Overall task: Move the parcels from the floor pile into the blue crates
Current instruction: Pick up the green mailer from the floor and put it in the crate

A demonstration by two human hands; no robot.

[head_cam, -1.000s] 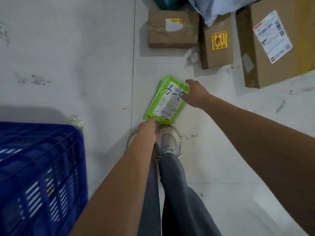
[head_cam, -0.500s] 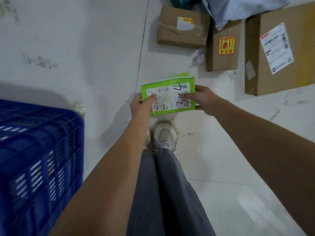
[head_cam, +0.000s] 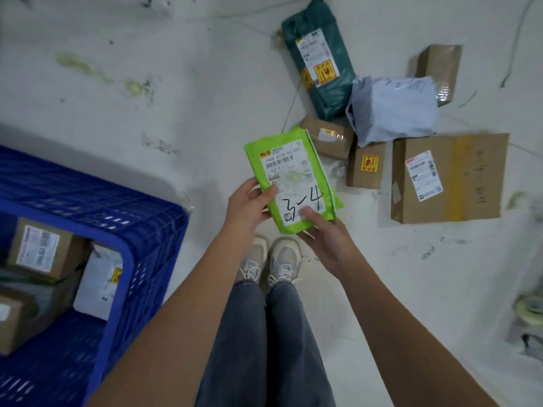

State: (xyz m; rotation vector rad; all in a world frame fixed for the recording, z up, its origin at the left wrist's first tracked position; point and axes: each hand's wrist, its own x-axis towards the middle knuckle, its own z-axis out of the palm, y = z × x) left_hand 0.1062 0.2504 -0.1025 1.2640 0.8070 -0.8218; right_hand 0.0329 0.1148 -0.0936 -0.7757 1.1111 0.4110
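A flat green mailer parcel (head_cam: 289,171) with a white label marked "3-4" is held up in front of me, above my shoes. My left hand (head_cam: 248,202) grips its left edge with the thumb on the label. My right hand (head_cam: 318,235) holds its lower right corner from beneath, thumb on top. The blue crate (head_cam: 141,230) stands at the lower left and holds several parcels, among them a brown box (head_cam: 41,251) and a white mailer (head_cam: 98,282). The floor pile lies at the upper right.
The pile holds a dark green mailer (head_cam: 320,66), a pale grey bag (head_cam: 390,110), two small brown boxes (head_cam: 329,139) (head_cam: 365,168), a large brown box (head_cam: 449,177) and a far box (head_cam: 439,69). Tape rolls (head_cam: 529,312) lie at the right edge.
Both hands have lifted the green parcel off the floor and turned it upright so the label faces me. The view has pulled back; the crate's inside and more of the pile now show.
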